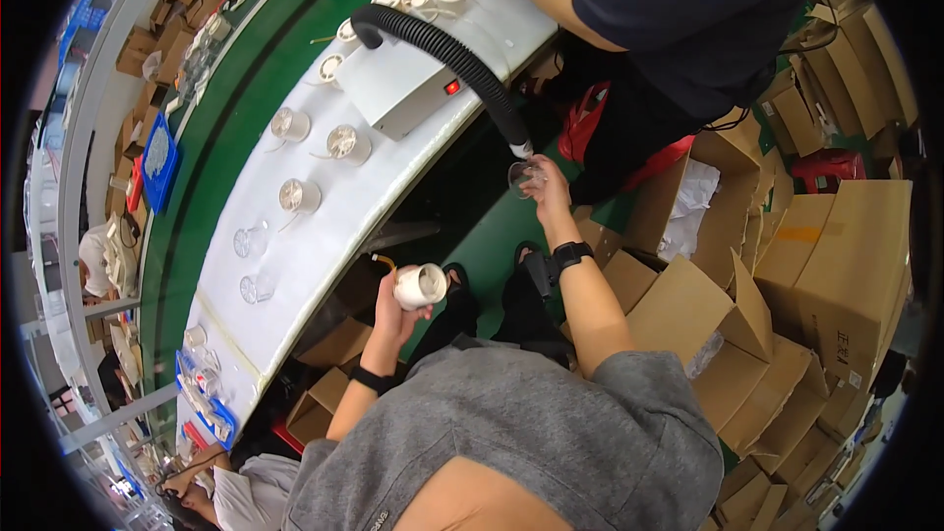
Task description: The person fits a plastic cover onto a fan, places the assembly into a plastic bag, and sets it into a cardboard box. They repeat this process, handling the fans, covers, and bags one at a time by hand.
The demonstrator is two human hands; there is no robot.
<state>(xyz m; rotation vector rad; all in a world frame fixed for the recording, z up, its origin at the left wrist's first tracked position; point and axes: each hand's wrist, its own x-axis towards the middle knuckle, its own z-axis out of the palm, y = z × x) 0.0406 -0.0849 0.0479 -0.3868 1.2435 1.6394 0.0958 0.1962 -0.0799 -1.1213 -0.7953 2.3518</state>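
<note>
My left hand point(391, 313) is closed round a white cylindrical plastic housing point(423, 285), whose round opening faces up. A short yellow lead with a small connector point(382, 260) sticks out beside that hand. In my right hand point(551, 187) is a clear plastic cup point(521, 180), tilted, just below the end of a black corrugated hose point(472, 67). Whether the cup touches the hose tip I cannot tell. The hose rises from a pale metal box point(393, 88) with a red switch, standing on the white-covered table point(324, 265).
Several white housings in clear cups point(300, 197) and two clear cups point(258, 287) stand on the table. A co-worker point(688, 10) reaches over its far end. Open cardboard boxes point(836, 275) crowd my right. Beyond the table runs a green conveyor belt point(236, 108). Another person sits lower left.
</note>
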